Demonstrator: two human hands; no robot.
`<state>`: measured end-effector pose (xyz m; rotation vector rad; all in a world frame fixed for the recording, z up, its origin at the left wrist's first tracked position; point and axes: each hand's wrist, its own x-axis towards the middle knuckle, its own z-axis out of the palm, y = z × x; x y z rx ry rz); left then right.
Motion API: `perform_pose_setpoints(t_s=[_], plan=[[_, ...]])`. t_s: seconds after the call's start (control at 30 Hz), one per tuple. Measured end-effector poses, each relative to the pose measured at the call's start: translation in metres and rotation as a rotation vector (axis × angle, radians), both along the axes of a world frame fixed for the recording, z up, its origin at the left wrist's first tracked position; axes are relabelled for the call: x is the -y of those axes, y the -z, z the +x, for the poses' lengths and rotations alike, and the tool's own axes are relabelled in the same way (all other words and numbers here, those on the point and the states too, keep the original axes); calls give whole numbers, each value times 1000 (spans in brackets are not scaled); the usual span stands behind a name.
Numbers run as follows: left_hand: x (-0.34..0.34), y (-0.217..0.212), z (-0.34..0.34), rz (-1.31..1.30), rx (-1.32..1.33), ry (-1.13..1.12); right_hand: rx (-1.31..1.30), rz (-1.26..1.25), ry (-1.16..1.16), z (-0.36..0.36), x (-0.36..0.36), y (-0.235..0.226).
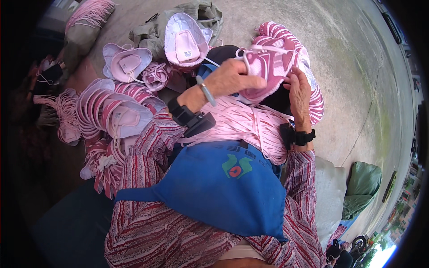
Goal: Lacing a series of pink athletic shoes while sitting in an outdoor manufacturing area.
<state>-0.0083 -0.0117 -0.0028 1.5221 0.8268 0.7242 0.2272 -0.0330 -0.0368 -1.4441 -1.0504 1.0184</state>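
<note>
My left hand [234,80] grips a pink and white striped fabric hat [272,67] by its near edge, a pale bangle and a black wrist device on that arm. My right hand [299,96] holds the same hat from the right side, fingers pressed against its brim. Below both hands a thick bundle of pale pink cords [250,123] lies across my lap, above a blue apron [223,183].
A pile of pink hats [111,116] lies to my left, with upturned white-lined hats [185,42] on a grey-green sack [201,13] farther off. Concrete ground [348,67] spreads to the right. A white sack [330,192] and a green bag [364,183] sit at lower right.
</note>
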Motion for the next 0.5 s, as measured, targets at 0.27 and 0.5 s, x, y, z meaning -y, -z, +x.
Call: perform_pose_setpoints(t_s=[0.27,0.5], plan=[[-56,87,-143,-713,786,-1090,886,193,-309,-26,11,7],[-54,100,-167,28,-372,-1111,787,-58,-304,-16,2,3]])
